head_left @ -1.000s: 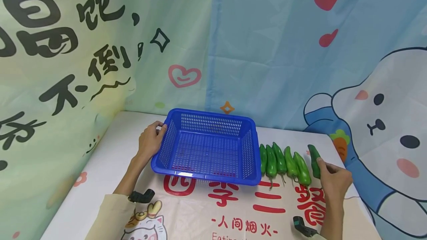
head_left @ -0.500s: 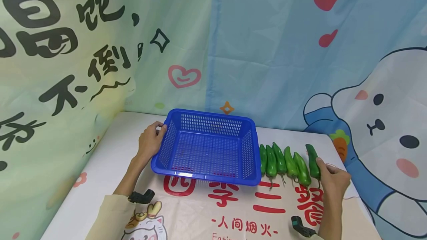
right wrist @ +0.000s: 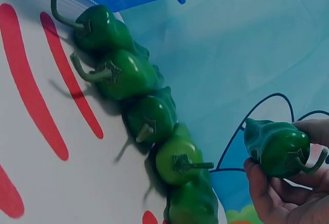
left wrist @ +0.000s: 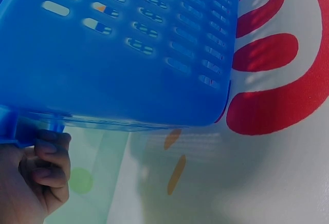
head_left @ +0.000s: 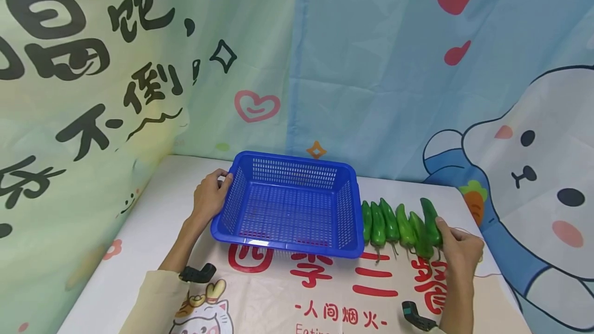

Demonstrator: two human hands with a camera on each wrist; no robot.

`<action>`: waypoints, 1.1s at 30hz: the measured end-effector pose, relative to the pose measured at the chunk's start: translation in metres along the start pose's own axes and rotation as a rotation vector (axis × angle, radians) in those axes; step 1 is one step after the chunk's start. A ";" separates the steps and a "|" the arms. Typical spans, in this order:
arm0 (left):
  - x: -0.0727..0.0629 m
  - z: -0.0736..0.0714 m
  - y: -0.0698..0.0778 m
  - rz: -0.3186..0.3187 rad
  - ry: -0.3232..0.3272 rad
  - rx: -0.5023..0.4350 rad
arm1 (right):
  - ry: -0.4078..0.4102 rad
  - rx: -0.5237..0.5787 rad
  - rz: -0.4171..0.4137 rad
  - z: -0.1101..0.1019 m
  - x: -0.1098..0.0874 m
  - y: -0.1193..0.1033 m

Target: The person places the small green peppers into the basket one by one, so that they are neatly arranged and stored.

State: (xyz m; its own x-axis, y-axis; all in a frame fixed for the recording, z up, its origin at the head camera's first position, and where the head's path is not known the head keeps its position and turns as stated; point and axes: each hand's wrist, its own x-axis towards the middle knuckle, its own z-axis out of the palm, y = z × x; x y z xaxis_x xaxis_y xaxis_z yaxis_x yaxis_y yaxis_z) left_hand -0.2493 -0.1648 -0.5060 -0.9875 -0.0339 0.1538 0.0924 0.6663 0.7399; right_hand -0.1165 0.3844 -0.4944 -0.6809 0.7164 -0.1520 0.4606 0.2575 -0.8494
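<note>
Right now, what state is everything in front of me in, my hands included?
Blue basket: open side up, no peppers visible inside
Five peppers: lying side by side in a row
Sixth pepper: held, stem attached
Left hand: gripping the basket's rim
Right hand: pinching the sixth pepper
Wall hanging: hung up, lightly creased

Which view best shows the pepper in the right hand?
The right wrist view: the held pepper appears large there, stem end toward the camera, pinched by the right hand. The head view shows it smaller but lengthwise; the left wrist view misses it.
</note>
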 end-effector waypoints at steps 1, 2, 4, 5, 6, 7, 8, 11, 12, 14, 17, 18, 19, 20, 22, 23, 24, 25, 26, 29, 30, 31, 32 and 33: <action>0.000 0.000 0.000 0.000 -0.001 0.000 | -0.003 0.000 -0.002 0.000 -0.001 -0.001; 0.000 0.000 0.000 0.000 -0.001 0.001 | -0.006 0.006 -0.004 0.001 -0.001 -0.002; 0.000 0.000 0.000 -0.001 -0.002 0.003 | -0.009 0.011 -0.003 0.001 -0.002 -0.004; 0.001 0.000 -0.001 -0.002 -0.001 0.004 | -0.009 0.011 -0.001 0.001 -0.003 -0.005; 0.001 0.001 -0.001 -0.001 0.000 0.005 | -0.011 0.011 0.004 0.002 -0.004 -0.006; 0.001 0.001 -0.001 -0.001 0.001 0.007 | -0.014 0.019 0.012 0.002 -0.005 -0.007; 0.001 0.001 -0.001 0.000 0.001 0.008 | -0.021 0.026 0.020 0.003 -0.006 -0.009; 0.002 0.001 -0.002 0.002 0.003 0.009 | -0.038 0.040 0.041 0.004 -0.010 -0.014; 0.001 0.001 -0.002 0.003 0.003 0.009 | -0.043 0.045 0.046 0.005 -0.011 -0.016; 0.001 0.001 -0.002 0.003 0.004 0.009 | -0.049 0.047 0.043 0.006 -0.013 -0.018; 0.001 0.001 -0.002 0.001 0.004 0.009 | -0.047 0.041 0.034 0.008 -0.017 -0.021; 0.001 0.001 -0.002 0.000 0.004 0.010 | -0.047 0.037 0.033 0.008 -0.018 -0.022; 0.001 0.001 -0.001 0.000 0.005 0.010 | -0.047 0.034 0.032 0.009 -0.019 -0.022; 0.001 0.001 -0.001 -0.001 0.005 0.010 | -0.048 0.028 0.036 0.009 -0.020 -0.024; 0.001 0.001 -0.001 -0.001 0.006 0.010 | -0.055 0.026 0.046 0.010 -0.021 -0.026; 0.001 0.001 -0.001 -0.001 0.007 0.011 | -0.057 0.025 0.052 0.011 -0.021 -0.027; 0.001 0.001 -0.001 -0.001 0.007 0.010 | -0.062 0.030 0.053 0.011 -0.022 -0.027; 0.001 0.001 -0.001 -0.001 0.007 0.010 | -0.065 0.029 0.052 0.012 -0.022 -0.028; 0.001 0.000 0.000 -0.002 0.007 0.009 | -0.069 0.030 0.052 0.013 -0.023 -0.029; 0.001 0.000 0.000 -0.003 0.009 0.000 | -0.078 0.049 0.042 0.015 -0.024 -0.030; 0.001 0.000 0.001 -0.002 0.008 -0.002 | -0.081 0.058 0.039 0.016 -0.024 -0.031; 0.000 0.000 0.001 -0.001 0.009 -0.005 | -0.080 0.064 0.040 0.017 -0.025 -0.031; 0.000 -0.001 0.001 0.001 0.008 -0.006 | -0.082 0.078 0.039 0.018 -0.026 -0.032; 0.000 -0.001 0.001 0.001 0.008 -0.010 | -0.083 0.091 0.040 0.019 -0.026 -0.032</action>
State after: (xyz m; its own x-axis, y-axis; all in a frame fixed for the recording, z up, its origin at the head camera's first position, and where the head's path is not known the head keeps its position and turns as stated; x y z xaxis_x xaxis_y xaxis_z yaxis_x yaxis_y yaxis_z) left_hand -0.2492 -0.1643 -0.5047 -0.9863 -0.0393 0.1600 0.0948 0.6589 0.7463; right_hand -0.1241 0.3452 -0.4726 -0.7095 0.6679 -0.2249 0.4373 0.1670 -0.8837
